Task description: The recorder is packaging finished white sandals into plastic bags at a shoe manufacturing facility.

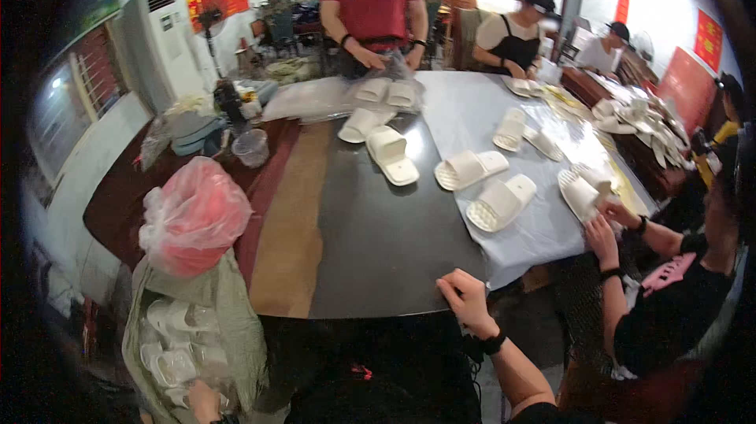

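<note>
Right hand (465, 298) is resting loosely curled on counter (378, 243) edge, gripping nothing; left hand (203, 402) is reaching into slipper-filled sack (228, 322), grip unclear; several slippers (471, 169) are lying unpacked.

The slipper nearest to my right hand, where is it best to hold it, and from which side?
Probably by its strap. The slipper lies on the grey sheet, tilted, ribbed sole end toward you, strap arching up farther back. Your right hand rests on the table edge just below; reach straight forward and hook fingers under the strap.

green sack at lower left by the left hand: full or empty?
Full. The green sack gapes open at its mouth, with white slippers stacked inside up to the rim. The left hand is at its lower edge.
</note>
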